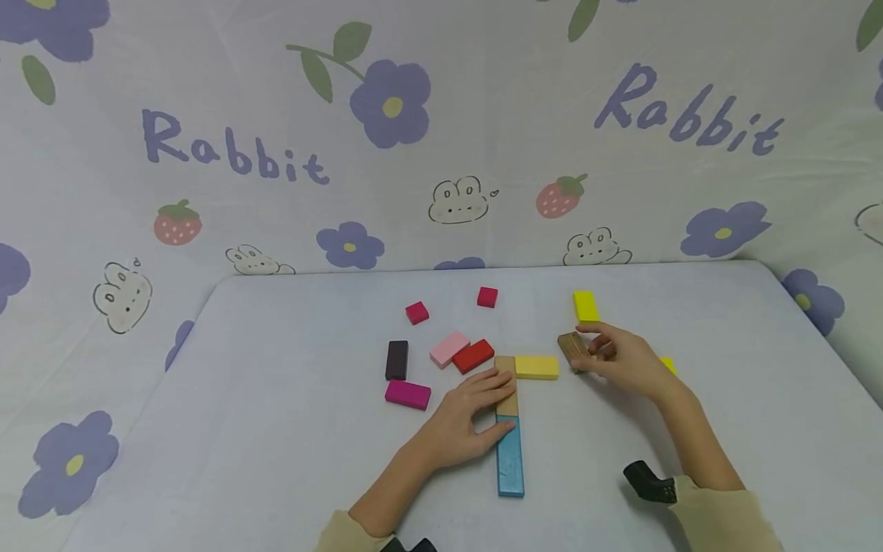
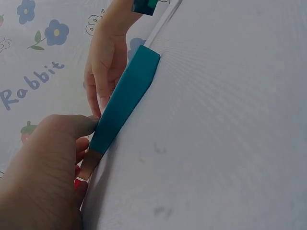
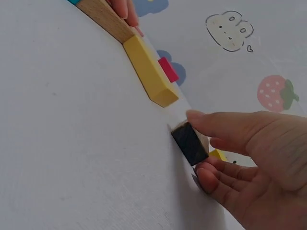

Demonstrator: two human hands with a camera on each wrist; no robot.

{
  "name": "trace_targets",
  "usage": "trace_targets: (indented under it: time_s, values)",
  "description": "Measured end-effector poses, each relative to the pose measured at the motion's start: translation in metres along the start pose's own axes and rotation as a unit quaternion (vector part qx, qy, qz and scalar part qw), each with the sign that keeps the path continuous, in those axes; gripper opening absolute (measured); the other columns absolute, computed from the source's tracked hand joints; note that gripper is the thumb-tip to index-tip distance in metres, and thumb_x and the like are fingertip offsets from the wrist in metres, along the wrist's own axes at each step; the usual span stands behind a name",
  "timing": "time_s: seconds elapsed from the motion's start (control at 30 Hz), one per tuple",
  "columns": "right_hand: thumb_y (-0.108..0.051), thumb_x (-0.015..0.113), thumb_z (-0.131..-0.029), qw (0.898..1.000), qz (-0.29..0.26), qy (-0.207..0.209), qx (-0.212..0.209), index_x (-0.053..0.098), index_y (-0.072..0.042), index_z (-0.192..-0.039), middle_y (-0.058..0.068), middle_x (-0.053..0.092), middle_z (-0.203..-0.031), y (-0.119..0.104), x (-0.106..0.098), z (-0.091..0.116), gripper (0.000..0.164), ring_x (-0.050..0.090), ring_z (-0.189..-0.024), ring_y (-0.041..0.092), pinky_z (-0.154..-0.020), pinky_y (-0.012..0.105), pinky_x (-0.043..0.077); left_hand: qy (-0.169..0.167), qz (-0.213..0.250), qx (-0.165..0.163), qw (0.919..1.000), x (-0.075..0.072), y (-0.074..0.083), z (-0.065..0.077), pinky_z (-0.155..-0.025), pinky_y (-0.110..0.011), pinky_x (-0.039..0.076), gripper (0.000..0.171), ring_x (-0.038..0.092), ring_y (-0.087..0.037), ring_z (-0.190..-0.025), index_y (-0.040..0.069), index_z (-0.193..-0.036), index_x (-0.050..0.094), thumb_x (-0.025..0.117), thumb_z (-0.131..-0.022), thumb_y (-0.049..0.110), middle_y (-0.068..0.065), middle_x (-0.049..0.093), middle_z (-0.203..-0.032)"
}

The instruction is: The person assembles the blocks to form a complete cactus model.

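My left hand [image 1: 464, 429] rests over a tan wooden block [image 1: 507, 402], its fingers reaching across it. The left thumb touches a long blue block [image 1: 510, 464], which lies end to end with the tan one. A yellow block [image 1: 538, 367] meets the tan block's far end at a right angle. To the right of it, my right hand [image 1: 624, 360] pinches a brown wooden block [image 1: 572, 350] between thumb and fingers. In the right wrist view that brown block [image 3: 190, 143] shows a dark end face, and the yellow block [image 3: 147, 72] lies beyond it.
Left of the joined blocks lie a pink block [image 1: 450, 349], a red block [image 1: 474, 356], a black block [image 1: 396, 360] and a magenta block [image 1: 408, 395]. Two small red blocks [image 1: 487, 297] sit farther back. A yellow block [image 1: 585, 307] lies behind my right hand, another [image 1: 667, 365] partly behind its wrist.
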State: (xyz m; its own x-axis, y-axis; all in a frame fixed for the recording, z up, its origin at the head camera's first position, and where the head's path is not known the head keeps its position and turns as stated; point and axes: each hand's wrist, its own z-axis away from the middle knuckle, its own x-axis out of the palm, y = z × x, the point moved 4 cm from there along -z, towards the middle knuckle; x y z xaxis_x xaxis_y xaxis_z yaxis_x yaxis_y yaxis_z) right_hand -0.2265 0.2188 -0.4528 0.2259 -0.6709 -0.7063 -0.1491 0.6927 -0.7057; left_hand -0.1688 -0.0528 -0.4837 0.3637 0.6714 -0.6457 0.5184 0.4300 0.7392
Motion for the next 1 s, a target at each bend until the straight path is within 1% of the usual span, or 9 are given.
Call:
trace_targets:
  time_s: [0.1, 0.27, 0.43, 0.73, 0.87, 1.0]
  values:
    - [-0.021, 0.084, -0.091, 1.0, -0.012, -0.018, -0.004, 0.054, 0.004, -0.146, 0.017, 0.064, -0.11, 0.0015, -0.0011, 0.0009, 0.068, 0.064, -0.1, 0.032, -0.081, 0.035, 0.054, 0.001, 0.0, 0.002, 1.0, 0.0, 0.0014, -0.0007, -0.125, -0.044, 0.036, 0.058, 0.037, -0.024, -0.156, 0.005, -0.151, 0.057, 0.073, -0.098, 0.021, -0.005, 0.051, -0.161]
    - [-0.014, 0.087, -0.088, 0.999, -0.027, -0.035, -0.016, 0.052, 0.005, -0.146, 0.019, 0.062, -0.112, 0.0024, -0.0011, 0.0012, 0.07, 0.063, -0.097, 0.03, -0.081, 0.036, 0.054, 0.002, -0.003, 0.001, 1.0, -0.0001, 0.0022, -0.0007, -0.125, -0.044, 0.036, 0.058, 0.037, -0.024, -0.156, 0.005, -0.151, 0.058, 0.073, -0.097, 0.02, -0.005, 0.052, -0.161]
    - [-0.012, 0.085, -0.089, 0.999, -0.023, -0.038, -0.023, 0.051, 0.006, -0.145, 0.019, 0.062, -0.111, 0.0021, -0.0012, 0.001, 0.068, 0.062, -0.095, 0.028, -0.08, 0.036, 0.054, 0.003, -0.003, -0.002, 1.0, 0.0, 0.0024, -0.0004, -0.124, -0.044, 0.037, 0.058, 0.038, -0.024, -0.156, 0.005, -0.151, 0.058, 0.073, -0.097, 0.021, -0.004, 0.052, -0.161]
    - [-0.012, 0.086, -0.088, 0.999, -0.018, -0.036, -0.021, 0.052, 0.004, -0.143, 0.017, 0.062, -0.108, -0.0016, -0.0017, 0.0009, 0.067, 0.062, -0.095, 0.028, -0.08, 0.036, 0.054, 0.007, 0.004, -0.006, 0.9999, -0.0008, 0.003, 0.0006, -0.124, -0.045, 0.037, 0.057, 0.038, -0.023, -0.156, 0.006, -0.15, 0.059, 0.072, -0.097, 0.021, -0.003, 0.053, -0.16]
    - [-0.008, 0.085, -0.088, 0.999, -0.022, -0.043, -0.019, 0.05, 0.006, -0.145, 0.017, 0.061, -0.109, -0.0023, -0.0025, 0.0003, 0.068, 0.06, -0.095, 0.027, -0.079, 0.033, 0.054, 0.009, 0.006, -0.003, 0.9999, -0.0005, 0.0027, 0.0005, -0.124, -0.044, 0.037, 0.056, 0.038, -0.023, -0.155, 0.005, -0.15, 0.059, 0.073, -0.097, 0.021, -0.004, 0.053, -0.16]
    - [-0.003, 0.082, -0.089, 0.998, -0.024, -0.056, -0.02, 0.048, 0.007, -0.147, 0.021, 0.06, -0.113, -0.0018, -0.003, -0.0003, 0.068, 0.059, -0.096, 0.029, -0.08, 0.033, 0.055, 0.011, 0.003, 0.0, 0.9999, -0.0003, 0.0028, 0.0001, -0.124, -0.044, 0.038, 0.056, 0.039, -0.024, -0.155, 0.005, -0.149, 0.059, 0.073, -0.097, 0.021, -0.004, 0.053, -0.16]
